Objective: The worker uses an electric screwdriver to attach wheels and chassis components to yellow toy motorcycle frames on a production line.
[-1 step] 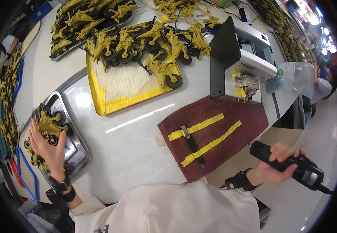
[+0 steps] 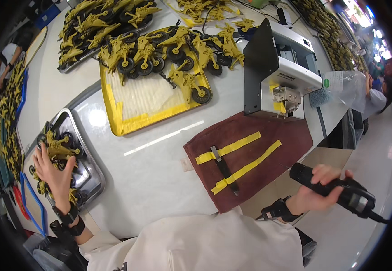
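My left hand (image 2: 55,174) is over a metal tray (image 2: 97,183) at the left, fingers spread and thumb apart. Beneath and beside it lie several yellow toy motorcycles (image 2: 60,143) with black wheels; whether the fingertips touch one I cannot tell. On the right, my right hand (image 2: 315,195) is wrapped round a black corded electric screwdriver (image 2: 349,194), its thin bit pointing up and left. The screwdriver is held off the near right edge of a dark red cloth (image 2: 268,167). A black-and-silver tool (image 2: 224,169) lies on that cloth across two yellow tape strips.
A yellow-edged tray (image 2: 146,121) holds more toy motorcycles at the back, beside another heaped tray (image 2: 65,67). A white and black machine (image 2: 291,77) stands at the back right, next to a clear plastic bag (image 2: 347,90). Other people sit at both sides.
My left hand has moved slightly down toward me over the metal tray, showing more of the toy motorcycles. My right hand and the screwdriver have barely shifted.
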Available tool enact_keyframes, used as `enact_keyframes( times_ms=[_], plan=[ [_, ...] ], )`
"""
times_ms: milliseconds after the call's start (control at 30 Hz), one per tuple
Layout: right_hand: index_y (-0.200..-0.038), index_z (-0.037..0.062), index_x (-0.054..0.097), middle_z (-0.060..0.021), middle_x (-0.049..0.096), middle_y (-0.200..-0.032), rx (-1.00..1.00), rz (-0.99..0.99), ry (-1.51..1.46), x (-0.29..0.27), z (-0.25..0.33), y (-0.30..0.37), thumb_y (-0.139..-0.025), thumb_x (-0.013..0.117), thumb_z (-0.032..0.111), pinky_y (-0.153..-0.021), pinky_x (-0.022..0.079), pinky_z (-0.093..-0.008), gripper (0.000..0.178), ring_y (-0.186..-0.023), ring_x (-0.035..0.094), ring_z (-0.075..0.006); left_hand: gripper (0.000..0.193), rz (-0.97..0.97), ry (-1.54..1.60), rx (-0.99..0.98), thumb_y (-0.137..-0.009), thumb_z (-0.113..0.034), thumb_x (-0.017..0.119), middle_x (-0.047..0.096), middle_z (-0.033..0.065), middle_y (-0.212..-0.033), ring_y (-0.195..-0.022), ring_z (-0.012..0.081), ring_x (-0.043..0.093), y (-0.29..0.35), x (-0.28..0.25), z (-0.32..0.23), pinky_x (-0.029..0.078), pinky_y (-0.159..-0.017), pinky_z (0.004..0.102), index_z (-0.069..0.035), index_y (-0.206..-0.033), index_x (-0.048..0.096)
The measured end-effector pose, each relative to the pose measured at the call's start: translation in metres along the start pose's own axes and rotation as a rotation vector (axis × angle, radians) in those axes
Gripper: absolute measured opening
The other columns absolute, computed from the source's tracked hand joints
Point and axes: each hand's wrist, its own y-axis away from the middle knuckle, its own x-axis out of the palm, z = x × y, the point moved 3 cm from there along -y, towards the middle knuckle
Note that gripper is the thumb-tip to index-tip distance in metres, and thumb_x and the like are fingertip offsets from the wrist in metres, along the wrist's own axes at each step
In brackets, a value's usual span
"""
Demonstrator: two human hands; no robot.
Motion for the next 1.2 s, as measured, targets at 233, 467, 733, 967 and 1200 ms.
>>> enact_keyframes(
  times_ms=[233, 467, 733, 967, 1200],
  plan=[
    [-0.126, 0.0026, 0.032, -0.0051, 0.047, -0.064, 0.068, 0.075, 0.001, 0.017, -0.012, 0.016, -0.089, 0.058, 0.036, -0.052, 0.042, -0.0323, 0.056, -0.047, 0.047, -0.0162, 0.094, -0.102, 0.844, 0.956, -0.061, -0.031, 0.076, 0.033, 0.0252, -0.142, -0.135, 0.0372, 0.029, -0.072, -0.083, -0.294, 0.021, -0.109, 0.0544, -0.010, -0.141, 0.032],
    [-0.125, 0.0000, 0.032, -0.0068, 0.049, -0.064, -0.056, 0.136, 0.058, -0.031, 0.029, 0.028, -0.088, 0.057, 0.035, -0.049, 0.043, -0.0318, 0.057, -0.046, 0.048, -0.0170, 0.098, 0.412, 0.397, 0.922, -0.059, -0.040, 0.075, 0.040, 0.0191, -0.138, -0.138, 0.0335, 0.023, -0.139, -0.009, -0.380, 0.009, -0.109, 0.0630, -0.005, -0.140, 0.032],
    [-0.123, 0.0019, 0.032, -0.0090, 0.053, -0.067, 0.010, 0.169, -0.074, 0.013, -0.002, 0.016, -0.085, 0.066, 0.031, -0.047, 0.044, -0.0334, 0.059, -0.048, 0.051, -0.0187, 0.083, 0.140, 0.475, 0.889, -0.059, -0.036, 0.075, 0.052, 0.0147, -0.116, -0.122, 0.0313, 0.039, -0.133, -0.025, -0.374, 0.014, -0.110, 0.0564, -0.007, -0.131, 0.045],
    [-0.140, 0.0063, 0.021, -0.0052, 0.047, -0.068, -0.143, -0.004, 0.014, 0.016, 0.003, -0.022, -0.092, 0.053, 0.037, -0.050, 0.041, -0.0323, 0.065, -0.049, 0.046, -0.0151, 0.084, -0.074, 1.029, 0.872, -0.050, -0.026, 0.074, 0.048, 0.0141, -0.113, -0.113, 0.0346, 0.042, -0.024, -0.100, -0.291, 0.031, -0.096, 0.0494, -0.007, -0.128, 0.049],
    [-0.119, -0.0024, 0.042, -0.0072, 0.052, -0.063, -0.160, 0.140, 0.029, 0.087, -0.034, -0.078, -0.085, 0.059, 0.009, -0.052, 0.046, -0.0317, 0.040, -0.048, 0.050, -0.0171, 0.086, 0.351, 1.074, 0.782, -0.059, -0.039, 0.079, 0.041, 0.0147, -0.118, -0.115, 0.0349, 0.040, 0.104, -0.064, -0.317, 0.023, -0.101, 0.0539, -0.006, -0.131, 0.044]
  ],
)
